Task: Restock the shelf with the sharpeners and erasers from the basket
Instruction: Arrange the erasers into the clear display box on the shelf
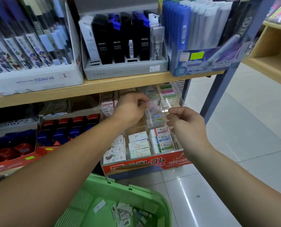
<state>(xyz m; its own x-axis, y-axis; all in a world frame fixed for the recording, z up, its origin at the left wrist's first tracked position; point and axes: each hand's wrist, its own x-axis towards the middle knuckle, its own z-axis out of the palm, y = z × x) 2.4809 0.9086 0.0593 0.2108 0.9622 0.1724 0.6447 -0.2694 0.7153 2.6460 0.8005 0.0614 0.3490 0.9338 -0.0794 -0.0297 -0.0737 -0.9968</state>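
Shop shelf, lower tier: left hand and right hand curled over eraser tray, contents unclear; erasers lie in near green basket, so best lay each flat in its matching row.

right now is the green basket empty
No, a scatter of small wrapped erasers lies on the bottom of the green basket.

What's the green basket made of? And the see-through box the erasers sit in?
The green basket looks like matte moulded plastic: slotted walls, one even colour. The see-through box is probably glossy acrylic: clear walls with bright glints, though glass can't be ruled out.
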